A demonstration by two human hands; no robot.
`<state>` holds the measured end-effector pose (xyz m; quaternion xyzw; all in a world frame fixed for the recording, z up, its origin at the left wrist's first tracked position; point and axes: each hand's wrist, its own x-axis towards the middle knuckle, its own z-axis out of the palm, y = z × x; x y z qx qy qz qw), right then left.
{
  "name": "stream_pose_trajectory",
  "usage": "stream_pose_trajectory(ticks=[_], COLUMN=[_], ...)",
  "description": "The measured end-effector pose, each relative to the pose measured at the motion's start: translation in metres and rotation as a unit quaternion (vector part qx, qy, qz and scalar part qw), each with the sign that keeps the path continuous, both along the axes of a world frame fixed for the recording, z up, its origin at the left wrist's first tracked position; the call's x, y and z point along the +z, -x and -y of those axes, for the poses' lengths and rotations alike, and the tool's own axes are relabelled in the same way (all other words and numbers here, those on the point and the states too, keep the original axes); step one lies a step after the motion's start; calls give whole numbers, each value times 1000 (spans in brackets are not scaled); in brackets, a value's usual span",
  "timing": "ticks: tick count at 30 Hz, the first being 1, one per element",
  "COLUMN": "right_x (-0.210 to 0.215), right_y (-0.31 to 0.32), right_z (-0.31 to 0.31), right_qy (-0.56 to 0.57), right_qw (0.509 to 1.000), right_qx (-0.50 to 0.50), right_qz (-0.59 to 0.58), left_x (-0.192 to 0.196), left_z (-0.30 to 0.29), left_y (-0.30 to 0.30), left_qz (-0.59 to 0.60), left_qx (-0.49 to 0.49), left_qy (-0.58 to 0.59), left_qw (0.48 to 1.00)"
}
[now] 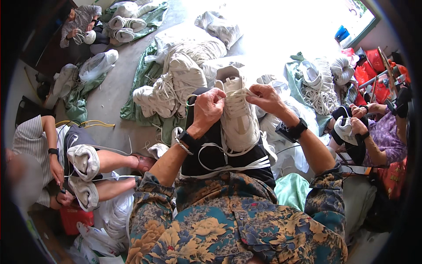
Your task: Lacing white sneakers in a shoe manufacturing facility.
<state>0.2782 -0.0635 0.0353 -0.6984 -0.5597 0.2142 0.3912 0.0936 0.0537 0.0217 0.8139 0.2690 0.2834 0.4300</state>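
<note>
A cream-white sneaker (239, 125) rests on my black-trousered lap, its toe toward me and its tongue standing up at the far end. Laces criss-cross part of its front. At the upper eyelets, my left hand (208, 109) is closed in a pinch on a white shoelace (235, 94). My right hand (268, 100) pinches the lace too, on the opening's other side. The fingertips partly hide where the lace enters the eyelets. Loose white laces (235, 168) lie across my thighs below the toe.
Ahead lies a heap of white shoes (187, 72) and laces on green sacking (137, 99). Co-workers sit at left (33, 143), far left (81, 24) and right (387, 136), handling shoes or laces. Clear plastic bags (303, 149) lie to my right. Red bags (373, 66) are piled at far right.
</note>
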Motion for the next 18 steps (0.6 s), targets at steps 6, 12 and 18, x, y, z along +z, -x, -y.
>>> stream_pose_trajectory(ticks=[6, 12, 18], right_x=[-1, -24, -18], right_y=[-1, -3, -1], right_z=[-10, -13, -16], right_qy=[68, 41, 73], right_qw=[997, 989, 984], right_qx=[-26, -21, -13], right_qz=[-20, -138, -162], left_x=[-8, -13, -2], left_z=[-6, -29, -49], left_y=[-9, 16, 60], left_qz=[-6, -137, -55], left_qx=[30, -38, -27], left_qy=[-24, 71, 279], left_qw=[999, 987, 958])
